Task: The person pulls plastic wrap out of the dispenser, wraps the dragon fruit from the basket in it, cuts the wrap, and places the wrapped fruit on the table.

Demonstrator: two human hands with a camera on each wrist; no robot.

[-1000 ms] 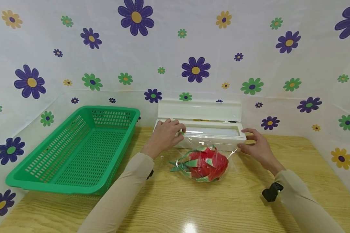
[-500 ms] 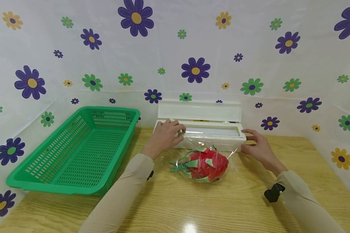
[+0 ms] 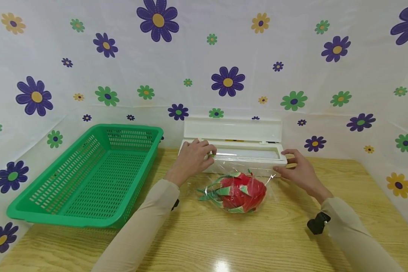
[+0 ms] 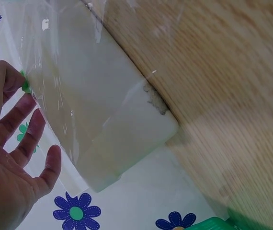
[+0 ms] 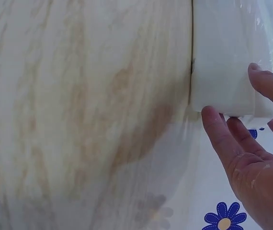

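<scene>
A white cling film dispenser box (image 3: 251, 166) lies with its lid (image 3: 232, 129) raised and a film roll (image 3: 254, 153) inside. Film drawn from it drapes over a red dragon fruit (image 3: 242, 192) with green-tipped scales, lying in front. At the box's left part, my left hand (image 3: 194, 158) pinches a small green slider (image 4: 25, 82) on the front top edge; its other fingers are spread in the left wrist view. My right hand (image 3: 300, 172) grips the box's right end, thumb (image 5: 266, 81) on the front and fingers against the end face.
A green slotted plastic basket (image 3: 71, 221) stands at the left of the wooden table (image 3: 204, 241). Behind the box hangs a white flower-print cloth (image 3: 187, 56), close to the raised lid.
My right thumb drew back slightly to the right, then came forward onto the front of the box. My left hand, the box and the dragon fruit stay in place.
</scene>
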